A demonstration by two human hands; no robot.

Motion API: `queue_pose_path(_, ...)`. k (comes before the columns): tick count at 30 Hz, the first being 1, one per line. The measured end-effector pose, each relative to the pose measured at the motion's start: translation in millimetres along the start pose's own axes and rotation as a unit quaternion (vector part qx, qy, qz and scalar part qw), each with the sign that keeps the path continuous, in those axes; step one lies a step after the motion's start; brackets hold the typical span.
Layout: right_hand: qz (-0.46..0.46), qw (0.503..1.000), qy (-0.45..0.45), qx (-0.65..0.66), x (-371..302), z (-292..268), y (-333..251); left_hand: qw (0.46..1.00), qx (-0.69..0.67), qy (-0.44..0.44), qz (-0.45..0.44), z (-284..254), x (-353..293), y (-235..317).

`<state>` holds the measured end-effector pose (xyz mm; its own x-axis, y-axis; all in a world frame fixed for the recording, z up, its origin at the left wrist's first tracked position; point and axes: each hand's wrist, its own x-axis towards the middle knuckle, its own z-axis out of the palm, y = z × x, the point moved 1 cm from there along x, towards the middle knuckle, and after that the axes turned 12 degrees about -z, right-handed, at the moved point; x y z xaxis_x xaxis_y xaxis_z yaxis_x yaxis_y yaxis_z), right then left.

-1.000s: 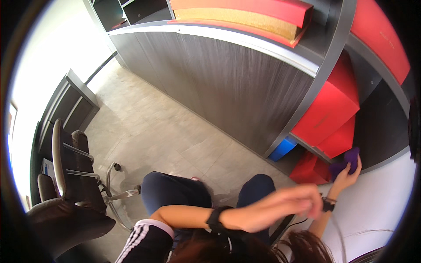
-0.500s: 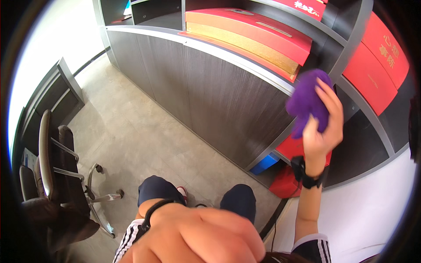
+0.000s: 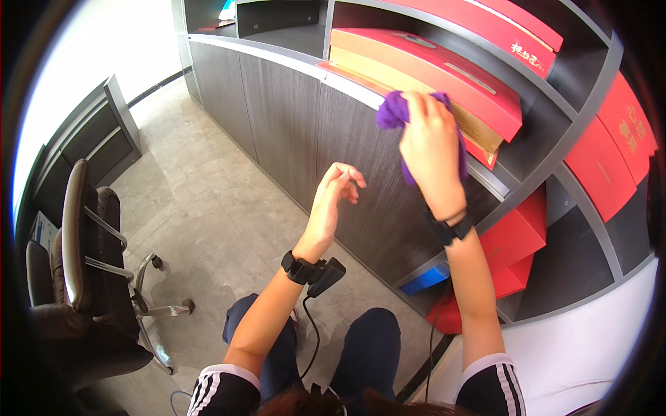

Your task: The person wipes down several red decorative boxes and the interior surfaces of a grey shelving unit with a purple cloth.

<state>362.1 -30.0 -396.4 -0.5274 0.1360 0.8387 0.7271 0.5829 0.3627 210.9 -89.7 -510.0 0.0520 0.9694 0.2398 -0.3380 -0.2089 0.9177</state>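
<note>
A purple cloth (image 3: 394,111) is bunched under my right hand (image 3: 431,142), whose fingers close over it. The cloth lies against the light front edge (image 3: 361,89) of the cabinet's shelf, with part of it hanging down over the dark door. Just above it is a large red and gold box (image 3: 444,69) on that shelf. My left hand (image 3: 336,197) hangs in the air in front of the dark cabinet door (image 3: 284,118), empty, its fingers loosely curled and apart. Both wrists wear black straps.
More red boxes stand on the upper shelf (image 3: 499,31) and in the curved right-hand shelves (image 3: 603,166). A blue box (image 3: 424,279) sits low in the cabinet. An office chair (image 3: 90,263) stands at the left. A cable (image 3: 316,340) hangs from my left wrist device.
My right hand has moved left with the cloth, from the corner post onto the shelf edge. My left hand has gone from close below the camera out toward the cabinet.
</note>
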Motion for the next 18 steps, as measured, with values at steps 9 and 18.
queue_pose_path(9, -0.05, 0.995, -0.011, 0.087, 75.6, 147.1, -25.1, 0.999, -0.038, 0.03, -0.023, -15.5, 5.1, 1.8)
queue_pose_path(18, -0.031, 0.991, -0.01, 0.132, 76.6, 154.4, -20.3, 0.995, -0.003, 0.104, -0.014, -23.2, 20.1, -7.0)
